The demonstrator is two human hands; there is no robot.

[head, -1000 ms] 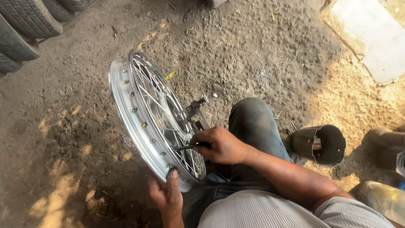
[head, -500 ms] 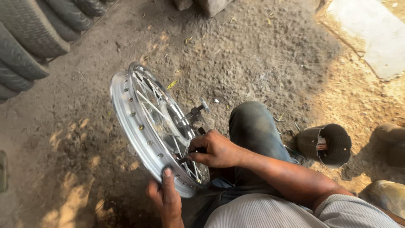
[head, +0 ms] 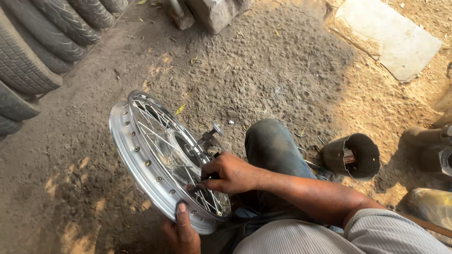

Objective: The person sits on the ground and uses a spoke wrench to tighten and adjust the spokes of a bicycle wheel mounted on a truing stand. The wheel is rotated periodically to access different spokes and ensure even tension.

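1. Chrome-bright and round, the silver spoked metal wheel rim (head: pixel 141 162) stands on edge on the dirt floor (head: pixel 263 80), tilted, just left of the person's bent knee in dark trousers (head: pixel 273 150).
2. The left hand (head: pixel 181 233) grips the rim's lowest edge from below, thumb pressed flat on the outer band and fingers curled behind it.
3. The right hand (head: pixel 230 174) reaches across the face of the wheel, fingers pinched together on a small dark tool (head: pixel 200 183) set against the spokes near the lower rim.
4. The wheel's hub axle (head: pixel 209 134) sticks out toward the knee, just above the right hand.
5. A dark cylindrical metal can (head: pixel 353 157) lies on its side on the ground to the right of the knee, well apart from both hands.
6. Worn black rubber tyres (head: pixel 33 51) are stacked along the upper left, and a pale flat stone slab (head: pixel 388 37) lies at the upper right.
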